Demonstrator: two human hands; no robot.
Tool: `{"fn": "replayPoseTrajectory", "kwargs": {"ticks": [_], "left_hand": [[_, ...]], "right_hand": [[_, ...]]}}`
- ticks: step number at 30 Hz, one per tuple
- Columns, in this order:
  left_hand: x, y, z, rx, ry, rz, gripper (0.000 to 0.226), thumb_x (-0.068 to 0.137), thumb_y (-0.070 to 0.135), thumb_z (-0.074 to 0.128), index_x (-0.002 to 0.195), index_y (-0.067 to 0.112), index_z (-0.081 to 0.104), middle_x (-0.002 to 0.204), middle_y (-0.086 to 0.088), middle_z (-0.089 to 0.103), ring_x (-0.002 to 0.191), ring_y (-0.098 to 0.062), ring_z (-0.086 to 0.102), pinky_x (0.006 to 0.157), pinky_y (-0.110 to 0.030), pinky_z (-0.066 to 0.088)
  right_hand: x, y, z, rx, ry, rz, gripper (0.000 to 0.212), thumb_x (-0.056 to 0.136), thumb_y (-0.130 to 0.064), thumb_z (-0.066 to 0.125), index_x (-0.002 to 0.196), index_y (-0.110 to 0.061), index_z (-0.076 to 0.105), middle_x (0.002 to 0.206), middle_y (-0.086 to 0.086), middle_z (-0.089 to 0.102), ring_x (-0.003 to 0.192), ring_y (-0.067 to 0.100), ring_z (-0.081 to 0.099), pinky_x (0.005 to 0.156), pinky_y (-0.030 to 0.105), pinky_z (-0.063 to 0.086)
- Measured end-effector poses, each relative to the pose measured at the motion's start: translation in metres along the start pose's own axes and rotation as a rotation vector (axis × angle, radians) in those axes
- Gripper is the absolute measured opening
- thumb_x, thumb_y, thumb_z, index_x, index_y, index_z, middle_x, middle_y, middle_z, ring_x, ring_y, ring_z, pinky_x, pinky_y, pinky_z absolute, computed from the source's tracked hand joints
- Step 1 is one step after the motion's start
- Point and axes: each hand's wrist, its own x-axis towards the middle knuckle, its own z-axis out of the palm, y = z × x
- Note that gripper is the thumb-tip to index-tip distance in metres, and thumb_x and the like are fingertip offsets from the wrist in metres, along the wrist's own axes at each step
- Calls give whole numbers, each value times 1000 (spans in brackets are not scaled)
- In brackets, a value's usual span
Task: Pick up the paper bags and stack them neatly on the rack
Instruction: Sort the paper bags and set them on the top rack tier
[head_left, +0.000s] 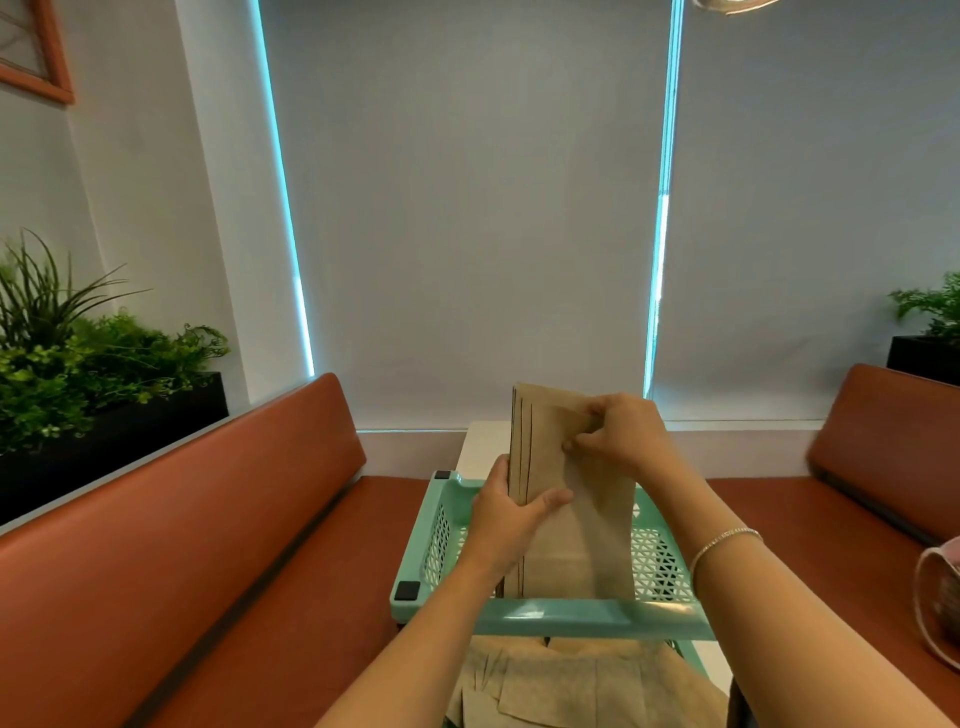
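A bundle of flat brown paper bags (566, 499) is held upright over the top tray of the mint-green plastic rack (545, 616), with its lower edge standing inside the tray. The bundle is gripped at its left edge by the left hand (511, 512), the thumb pressed on the front and the fingers hidden behind, while the upper part of the front bag is pinched between thumb and fingers of the right hand (618, 431), on whose wrist a thin bracelet (724, 543) is worn. More paper bags (582, 680) are seen lying loosely below the tray, and orange benches (171, 530) are placed at both sides.
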Motion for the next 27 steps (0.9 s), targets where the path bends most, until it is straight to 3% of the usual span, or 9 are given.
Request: {"fn": "replayPoseTrajectory", "kwargs": {"ticks": [2, 4, 6, 9, 11, 14, 16, 22, 27], "left_hand": [[3, -2, 0, 1, 41, -21, 80, 71, 49, 75, 136, 17, 40, 131, 0, 52, 124, -19, 48, 102, -38, 46], [6, 2, 0, -139, 122, 0, 47, 79, 25, 73, 119, 22, 48, 115, 1, 59, 113, -19, 56, 92, -29, 50], [9, 10, -3, -398, 236, -40, 39, 80, 16, 72, 113, 22, 52, 109, -1, 64, 103, -21, 61, 89, -35, 52], [17, 15, -5, -796, 378, -193, 26, 83, 11, 70, 105, 18, 57, 101, -5, 66, 93, -25, 64, 88, -43, 52], [22, 17, -3, -969, 415, -251, 17, 83, 12, 69, 97, 18, 61, 100, -7, 67, 94, -27, 63, 88, -46, 51], [22, 22, 9, -1032, 373, -327, 15, 80, 18, 72, 94, 14, 66, 106, -11, 68, 100, -30, 63, 92, -51, 49], [18, 22, 15, -1024, 316, -361, 17, 79, 16, 73, 94, 13, 66, 104, -11, 68, 98, -30, 63, 89, -49, 50], [21, 17, -24, -831, 317, -234, 36, 70, -7, 73, 99, 9, 59, 95, -9, 67, 82, -22, 64, 75, -34, 54], [27, 14, -35, -163, 170, -253, 31, 73, -11, 72, 94, 8, 58, 93, -6, 65, 83, -21, 64, 73, -30, 58]], "right_hand": [[-3, 0, 0, 57, 92, 26, 50, 70, -36, 79, 110, -12, 61, 112, 10, 55, 103, 24, 49, 85, 32, 43], [-7, 7, 0, 167, 147, 105, 82, 61, -42, 84, 130, -19, 46, 126, 9, 45, 123, 28, 38, 99, 39, 39], [-11, 19, 1, 320, 89, 207, 114, 52, -43, 88, 144, -18, 26, 141, 10, 38, 132, 30, 34, 107, 46, 35], [-22, 38, 0, 659, -120, 407, 130, 48, -33, 90, 149, -13, 10, 146, 18, 34, 129, 34, 41, 105, 48, 38], [-32, 41, 0, 893, -296, 496, 122, 52, -30, 85, 148, -9, 13, 139, 20, 43, 114, 34, 52, 95, 47, 44], [-40, 35, 12, 1207, -370, 502, 49, 70, -6, 74, 115, 0, 54, 103, 14, 67, 89, 27, 62, 81, 42, 52], [-42, 31, 19, 1370, -296, 506, 23, 76, 11, 63, 94, -1, 60, 88, 13, 67, 79, 27, 62, 71, 41, 53], [-33, 59, 6, 1273, -120, 536, 29, 71, 23, 58, 87, -1, 59, 89, 16, 63, 77, 30, 60, 69, 43, 52], [-31, 71, 14, 1132, -32, 543, 46, 67, 24, 58, 107, 1, 56, 89, 16, 63, 79, 33, 59, 67, 45, 52]]}}
